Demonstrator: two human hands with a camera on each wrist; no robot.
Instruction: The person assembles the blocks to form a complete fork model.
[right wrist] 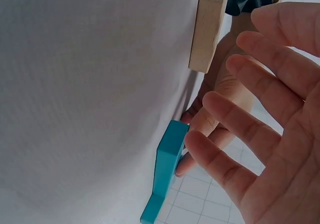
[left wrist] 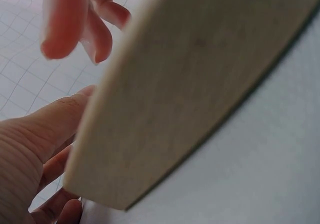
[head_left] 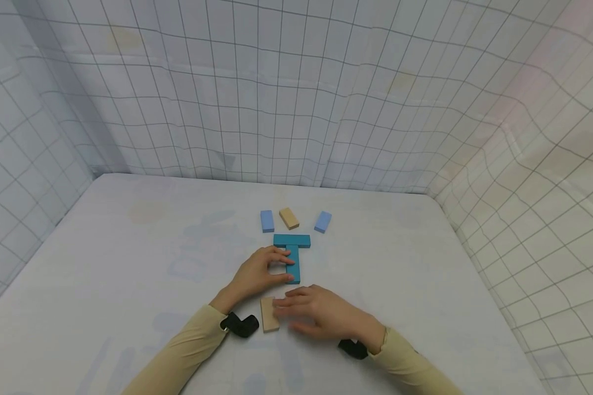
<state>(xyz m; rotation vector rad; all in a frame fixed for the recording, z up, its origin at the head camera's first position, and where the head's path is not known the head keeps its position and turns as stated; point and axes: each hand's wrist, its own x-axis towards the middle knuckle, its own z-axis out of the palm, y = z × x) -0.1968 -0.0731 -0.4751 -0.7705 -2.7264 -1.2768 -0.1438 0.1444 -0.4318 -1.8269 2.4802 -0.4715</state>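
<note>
My left hand (head_left: 258, 272) reaches over a teal block (head_left: 295, 271), thumb and fingertips touching it. That block stands lengthwise under the middle of a crosswise teal bar (head_left: 296, 241), making a T. Nearer me, a pale wooden block (head_left: 269, 317) lies flat between the two forearms. My right hand (head_left: 326, 314), slightly blurred, hovers just right of it with fingers spread and empty. In the right wrist view those fingers (right wrist: 260, 99) are extended, apart from the wooden block (right wrist: 207, 32). Close up, the wooden block (left wrist: 185, 84) fills much of the left wrist view.
Beyond the T lie a blue block (head_left: 267, 221), another wooden block (head_left: 289, 218) and a second blue block (head_left: 323, 221). They rest on a white cloth-covered table (head_left: 400, 258). Gridded white curtains (head_left: 277, 93) hang at the back and sides.
</note>
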